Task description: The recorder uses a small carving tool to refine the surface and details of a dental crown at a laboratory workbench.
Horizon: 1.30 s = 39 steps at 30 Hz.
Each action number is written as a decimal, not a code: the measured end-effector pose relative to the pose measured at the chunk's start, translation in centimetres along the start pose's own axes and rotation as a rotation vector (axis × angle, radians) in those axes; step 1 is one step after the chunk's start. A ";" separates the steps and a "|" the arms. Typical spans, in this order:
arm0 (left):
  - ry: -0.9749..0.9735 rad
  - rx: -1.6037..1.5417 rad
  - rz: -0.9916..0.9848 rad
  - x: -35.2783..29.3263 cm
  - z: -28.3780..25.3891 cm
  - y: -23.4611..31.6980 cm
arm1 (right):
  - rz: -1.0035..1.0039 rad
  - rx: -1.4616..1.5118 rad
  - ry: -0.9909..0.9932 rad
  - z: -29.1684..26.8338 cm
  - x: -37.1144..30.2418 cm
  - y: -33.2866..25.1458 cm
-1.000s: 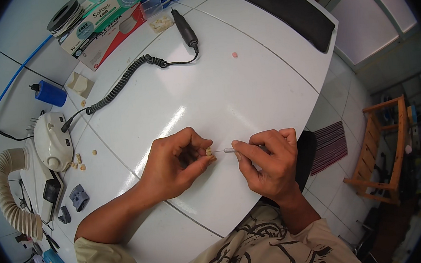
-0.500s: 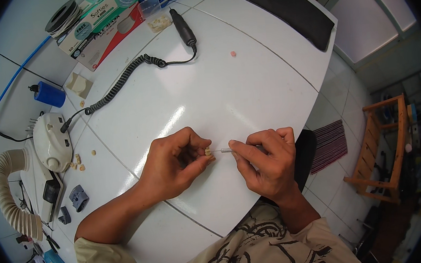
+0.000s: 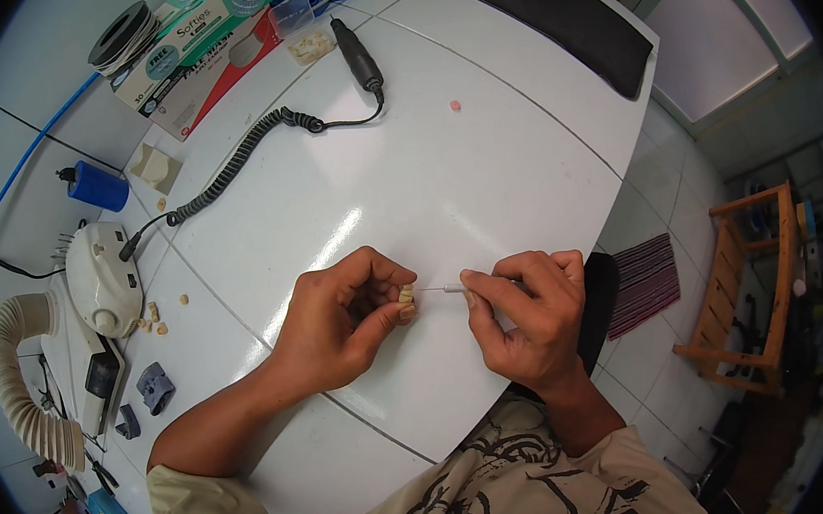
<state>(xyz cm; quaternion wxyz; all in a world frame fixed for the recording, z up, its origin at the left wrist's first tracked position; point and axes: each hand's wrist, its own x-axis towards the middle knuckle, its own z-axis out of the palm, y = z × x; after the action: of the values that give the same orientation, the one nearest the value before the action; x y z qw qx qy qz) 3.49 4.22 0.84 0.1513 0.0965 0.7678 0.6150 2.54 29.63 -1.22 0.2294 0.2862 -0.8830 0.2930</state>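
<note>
My left hand [image 3: 334, 322] pinches a small yellowish piece shaped like a row of artificial teeth [image 3: 406, 296] between thumb and fingertips, above the white tabletop. From the right, my right hand [image 3: 529, 315] grips a slim tool with a silvery handle [image 3: 453, 289] and a thin, needle-like tip. That tip points left at the teeth; whether it touches them is too fine to tell. My right fingers cover the back of the handle.
On the white tiled table [image 3: 406, 189] lie a black rotary handpiece [image 3: 358, 56] with coiled cord, and a pink bit [image 3: 455, 106]. At left stand a white control unit [image 3: 101, 284], tooth-coloured pieces [image 3: 155, 319] and a ribbed hose [image 3: 13, 380]. Boxes [image 3: 199, 60] stand far left.
My right hand and the slim tool have shifted slightly right, so more of the thin tip shows beside the teeth. My left hand has barely moved and keeps its pinch.
</note>
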 end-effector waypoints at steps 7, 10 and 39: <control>0.003 -0.060 -0.038 0.1 0.0 0.6 | 0.052 0.021 0.042 -0.1 0.1 -0.1; 0.041 -0.104 -0.065 0.1 0.1 0.6 | 0.053 0.034 0.043 -0.1 0.1 0.0; 0.023 -0.169 0.105 0.2 0.2 -1.0 | 0.056 0.132 -0.002 0.4 0.3 0.2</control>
<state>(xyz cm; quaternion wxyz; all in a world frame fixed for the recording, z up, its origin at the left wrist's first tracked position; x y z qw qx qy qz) 3.42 4.28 -0.20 0.1176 0.1164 0.7089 0.6856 2.08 29.36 -1.44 0.2008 0.2761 -0.8696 0.3568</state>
